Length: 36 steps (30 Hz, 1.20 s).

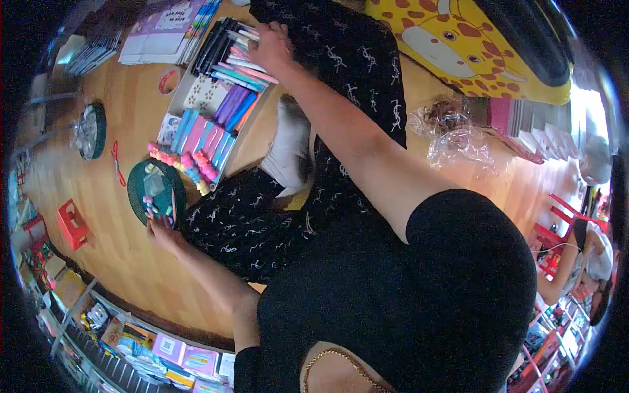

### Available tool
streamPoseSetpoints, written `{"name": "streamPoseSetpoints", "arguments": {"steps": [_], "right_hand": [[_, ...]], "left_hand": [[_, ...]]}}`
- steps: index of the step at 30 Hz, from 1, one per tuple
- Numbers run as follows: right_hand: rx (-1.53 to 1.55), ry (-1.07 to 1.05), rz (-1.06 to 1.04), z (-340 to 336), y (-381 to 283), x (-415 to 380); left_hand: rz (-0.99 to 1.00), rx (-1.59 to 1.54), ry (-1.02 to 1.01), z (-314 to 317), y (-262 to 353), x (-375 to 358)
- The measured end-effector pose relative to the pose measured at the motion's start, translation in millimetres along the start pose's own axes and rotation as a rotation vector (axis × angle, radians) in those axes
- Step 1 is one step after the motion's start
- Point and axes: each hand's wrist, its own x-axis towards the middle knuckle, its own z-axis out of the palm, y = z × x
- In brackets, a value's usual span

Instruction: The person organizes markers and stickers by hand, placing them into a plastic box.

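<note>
My right hand [272,49] is at the far end of a long box [257,108], its fingers bent over a pale marker [247,34] among the packed ones. Black pens [213,49] and pastel markers [239,75] fill that end of the box. Purple and blue packs [234,105] lie farther down, with pink and light-blue packs [200,137] beside them. Colourful bead-like strips [190,167] are at the near end. My left hand [164,232] reaches over the near rim of a round dark-green tray [136,193], fingers apart near small pastel pieces [151,206].
Red scissors [118,164] and a roll of tape [168,81] lie on the wooden floor. Another round green tray [99,131] holds clear plastic. Booklets [164,33] are stacked at the top. Crumpled clear wrap [458,147] lies right, below a giraffe board [452,39]. Another person [576,262] sits far right.
</note>
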Motion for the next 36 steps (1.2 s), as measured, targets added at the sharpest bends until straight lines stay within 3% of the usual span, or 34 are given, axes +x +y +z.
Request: {"name": "streamPoseSetpoints", "arguments": {"steps": [8, 13, 14, 15, 19, 21, 23, 26, 28, 31, 36], "right_hand": [[-0.019, 0.117, -0.062, 11.7, 11.7, -0.3], [-0.085, 0.087, -0.250, -4.3, 14.3, 13.7], [0.048, 0.232, -0.318, -7.6, 12.4, 18.3], [-0.010, 0.327, -0.378, -2.4, 25.1, 26.5], [-0.086, 0.156, -0.255, -28.0, 19.0, 62.6], [-0.240, 0.176, -0.222, -34.5, 20.1, 76.5], [-0.439, 0.046, -0.101, -40.9, 16.0, 91.5], [-0.493, 0.015, -0.104, -42.0, 26.4, 112.6], [-0.621, -0.212, 0.070, -45.0, 30.1, 120.4], [-0.762, -0.351, 0.138, -39.4, 24.9, 112.8], [-0.923, -0.385, 0.116, -45.6, -8.8, 94.1]], "left_hand": [[0.023, 0.046, 0.021, 7.4, -8.8, 12.6], [-0.076, -0.096, 0.012, -9.5, -35.1, 41.9], [-0.064, -0.110, 0.017, 0.8, -15.6, 19.0], [-0.072, -0.121, 0.065, 2.6, -17.5, 18.5], [-0.054, -0.145, 0.130, 7.5, -13.5, 14.2], [-0.077, -0.215, 0.172, 9.1, -10.9, 11.2], [-0.085, -0.294, 0.189, 6.8, -13.1, 13.1], [-0.123, -0.406, 0.247, 2.2, -5.1, 13.0], [-0.167, -0.504, 0.224, -7.5, -11.7, 23.6], [-0.220, -0.590, 0.242, -28.5, -34.9, 58.0], [-0.246, -0.385, 0.388, -31.0, -28.5, 82.1]]}}
